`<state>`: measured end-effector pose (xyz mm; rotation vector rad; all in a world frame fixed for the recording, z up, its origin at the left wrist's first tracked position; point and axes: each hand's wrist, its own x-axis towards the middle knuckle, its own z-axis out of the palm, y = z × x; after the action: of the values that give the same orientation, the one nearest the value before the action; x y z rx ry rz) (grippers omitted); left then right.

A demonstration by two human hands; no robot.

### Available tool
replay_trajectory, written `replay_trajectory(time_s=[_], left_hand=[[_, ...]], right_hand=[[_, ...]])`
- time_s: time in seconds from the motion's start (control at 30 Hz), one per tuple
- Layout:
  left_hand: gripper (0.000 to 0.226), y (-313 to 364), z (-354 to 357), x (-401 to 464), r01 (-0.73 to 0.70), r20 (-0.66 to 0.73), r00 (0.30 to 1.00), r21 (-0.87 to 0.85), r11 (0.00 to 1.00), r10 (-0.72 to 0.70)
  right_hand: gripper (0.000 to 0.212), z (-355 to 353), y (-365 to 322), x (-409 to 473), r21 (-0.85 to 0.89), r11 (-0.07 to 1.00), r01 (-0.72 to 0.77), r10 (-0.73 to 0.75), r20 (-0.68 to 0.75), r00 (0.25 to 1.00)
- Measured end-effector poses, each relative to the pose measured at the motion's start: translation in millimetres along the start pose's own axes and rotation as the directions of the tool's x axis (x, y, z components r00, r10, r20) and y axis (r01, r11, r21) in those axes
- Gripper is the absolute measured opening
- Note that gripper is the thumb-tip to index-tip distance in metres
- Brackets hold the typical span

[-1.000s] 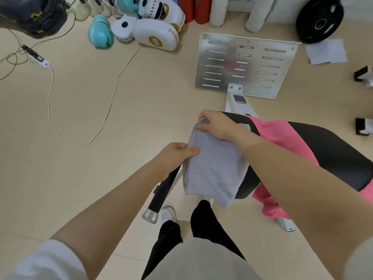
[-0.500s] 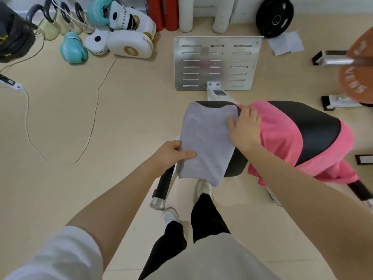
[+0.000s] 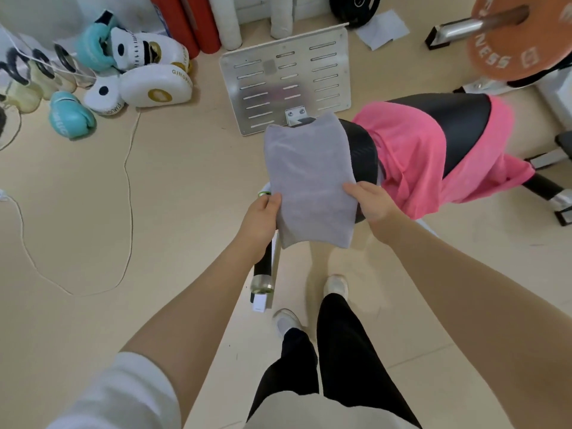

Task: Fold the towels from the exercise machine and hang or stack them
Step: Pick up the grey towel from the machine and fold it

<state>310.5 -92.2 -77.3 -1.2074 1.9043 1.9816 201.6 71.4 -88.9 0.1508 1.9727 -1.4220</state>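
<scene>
1. Folded grey terry towel (image 3: pixel 309 181) lies draped over the near end of the black padded bench surface (image 3: pixel 439 131); far edge over the pad's end, near edge hanging free off the front. Probably used as a flat support so the fold keeps its shape.
2. Left hand (image 3: pixel 261 218) pinches the towel's left edge, thumb on top and fingers underneath, so it's clamped on the cloth. Holds that side square.
3. Right hand (image 3: pixel 370 204) is at the right edge, thumb over the cloth. Fingers are hidden under the towel, so the grip looks like a pinch, but I can't fully confirm.
4. Both hands sit at the near half, on opposite edges: a symmetric hold, good for either lifting the bundle level or doubling it over once more.
5. Loose pink towel (image 3: pixel 414 162) is draped unfolded across the middle of the same pad, just beside the grey one, part hanging down the near side. Judgement: that one is next in the queue.
6. Progress: grey towel mostly folded, not yet stacked or hung; pink untouched.
7. Risk: the overhanging near edge can slump and open the fold if either grip lets go early.
</scene>
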Motion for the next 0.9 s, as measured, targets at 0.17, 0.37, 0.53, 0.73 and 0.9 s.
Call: replay_trajectory(time_s=[0.17,0.37,0.53,0.73,0.9], left_hand=[[0.033,0,7,1,-0.008,-0.094,0.996,-0.101,0.995,-0.001],[0.042,-7,15,-4,0.193,0.027,0.981,-0.274,0.942,-0.193],[0.039,-8,11,-15,0.325,0.327,0.913,-0.222,0.919,-0.244],[0.029,-11,7,-30,0.374,0.362,0.894,-0.273,0.886,-0.266],[0.060,-14,3,-39,0.254,0.248,0.949,-0.233,0.939,-0.195]], right_hand=[[0.031,-12,0,-4,0.120,0.992,-0.031,0.024,0.054,0.998],[0.033,-16,19,-14,0.031,0.984,-0.174,0.150,0.372,0.916],[0.019,-17,20,-24,0.093,0.983,-0.161,0.117,0.362,0.925],[0.059,-32,27,-50,-0.037,0.967,-0.251,0.241,0.445,0.863],[0.079,-39,16,-74,0.049,0.984,-0.169,0.144,0.331,0.932]])
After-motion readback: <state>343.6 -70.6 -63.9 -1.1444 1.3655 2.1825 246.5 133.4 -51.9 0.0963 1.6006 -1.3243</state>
